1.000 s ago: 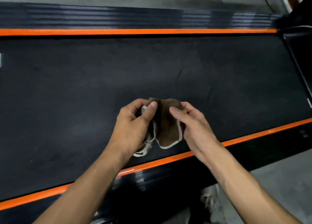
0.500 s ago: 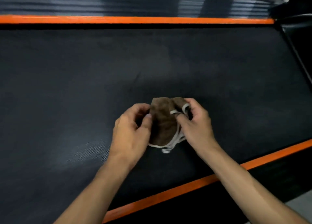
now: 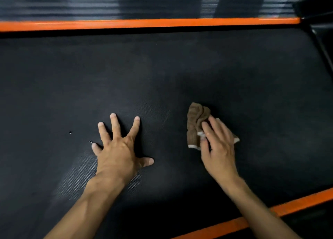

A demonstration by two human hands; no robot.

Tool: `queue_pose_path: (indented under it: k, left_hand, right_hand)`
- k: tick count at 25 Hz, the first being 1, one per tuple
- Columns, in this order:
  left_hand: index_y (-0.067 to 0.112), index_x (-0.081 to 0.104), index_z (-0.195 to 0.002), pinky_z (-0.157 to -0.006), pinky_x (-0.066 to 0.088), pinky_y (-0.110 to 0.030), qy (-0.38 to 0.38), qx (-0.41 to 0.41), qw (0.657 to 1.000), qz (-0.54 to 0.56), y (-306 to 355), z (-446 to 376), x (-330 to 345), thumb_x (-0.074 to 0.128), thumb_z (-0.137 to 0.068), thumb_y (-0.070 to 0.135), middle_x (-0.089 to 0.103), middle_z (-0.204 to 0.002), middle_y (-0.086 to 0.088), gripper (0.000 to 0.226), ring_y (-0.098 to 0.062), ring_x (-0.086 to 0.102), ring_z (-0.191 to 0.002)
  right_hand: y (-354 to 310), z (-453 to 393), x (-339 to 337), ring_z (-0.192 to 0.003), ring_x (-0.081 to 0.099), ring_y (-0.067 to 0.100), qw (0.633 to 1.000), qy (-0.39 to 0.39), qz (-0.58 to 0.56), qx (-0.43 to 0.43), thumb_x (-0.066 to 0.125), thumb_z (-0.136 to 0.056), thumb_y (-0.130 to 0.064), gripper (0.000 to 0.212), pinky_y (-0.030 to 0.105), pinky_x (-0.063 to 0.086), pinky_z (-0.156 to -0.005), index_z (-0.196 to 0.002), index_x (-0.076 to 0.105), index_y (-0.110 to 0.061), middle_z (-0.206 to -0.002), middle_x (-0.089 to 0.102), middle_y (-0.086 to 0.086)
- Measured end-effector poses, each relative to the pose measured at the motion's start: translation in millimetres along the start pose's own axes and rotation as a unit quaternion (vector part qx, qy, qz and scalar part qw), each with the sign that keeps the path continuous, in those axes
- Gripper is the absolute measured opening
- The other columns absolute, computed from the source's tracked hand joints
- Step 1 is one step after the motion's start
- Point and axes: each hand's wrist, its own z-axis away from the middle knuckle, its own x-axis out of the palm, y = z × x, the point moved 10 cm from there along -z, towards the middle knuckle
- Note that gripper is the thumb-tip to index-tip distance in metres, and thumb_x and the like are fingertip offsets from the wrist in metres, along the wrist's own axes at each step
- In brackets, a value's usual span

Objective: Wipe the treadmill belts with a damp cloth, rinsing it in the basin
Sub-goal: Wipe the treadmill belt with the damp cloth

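Note:
A black textured treadmill belt (image 3: 180,73) fills most of the view. A crumpled brown cloth (image 3: 195,123) with a white hem lies on the belt right of centre. My right hand (image 3: 219,145) presses on the cloth with straight fingers, covering its right half. My left hand (image 3: 119,145) rests flat on the belt to the left, fingers spread wide, holding nothing. Two small shiny drops (image 3: 70,132) sit on the belt left of that hand. No basin is in view.
An orange side rail (image 3: 144,23) runs along the belt's far edge, with a ribbed dark deck strip (image 3: 90,4) behind it. A second orange rail (image 3: 288,207) borders the near edge at lower right. The treadmill's dark frame (image 3: 320,31) closes the belt's right end.
Both hands held the cloth together above the belt before. Now my left hand has let go and lies spread on the belt, while my right hand has brought the cloth down to the right.

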Motion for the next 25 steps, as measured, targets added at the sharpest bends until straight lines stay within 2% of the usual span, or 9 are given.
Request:
queue_pose_path:
  k: [5, 14, 25]
  left_hand:
    - [0.053, -0.013, -0.146, -0.11, 0.016, -0.069, -0.003, 0.001, 1.0, 0.005, -0.7, -4.3, 0.7, 0.078, -0.062, 0.064, -0.035, -0.154, -0.003, 0.124, -0.041, -0.025, -0.143]
    - [0.05, -0.014, -0.147, -0.109, 0.018, -0.071, -0.001, 0.006, 1.0, 0.001, 3.5, -6.6, 2.9, 0.076, -0.066, 0.063, -0.038, -0.152, -0.007, 0.122, -0.045, -0.026, -0.142]
    - [0.051, -0.015, -0.147, -0.106, 0.026, -0.069, 0.037, 0.009, 0.999, -0.022, 3.6, -5.5, -2.1, 0.077, -0.061, 0.068, -0.029, -0.155, -0.008, 0.126, -0.045, -0.018, -0.143]
  right_hand:
    - [-6.7, 2.0, 10.7, -0.143, 0.031, 0.034, 0.999, 0.015, 0.028, 0.013, 0.038, -0.098, -0.02, 0.042, 0.055, 0.022, -0.117, -0.137, 0.048, -0.008, -0.151, 0.041, 0.015]
    - [-4.5, 0.4, 8.5, -0.142, 0.032, 0.034, 0.997, 0.025, 0.071, 0.032, 0.038, -0.097, -0.019, 0.043, 0.058, 0.026, -0.114, -0.136, 0.05, -0.005, -0.15, 0.042, 0.016]
    - [-5.5, -2.1, 11.6, -0.141, 0.032, 0.033, 0.994, 0.003, 0.107, 0.015, 0.034, -0.097, -0.025, 0.045, 0.055, 0.03, -0.114, -0.14, 0.037, -0.013, -0.151, 0.04, 0.014]
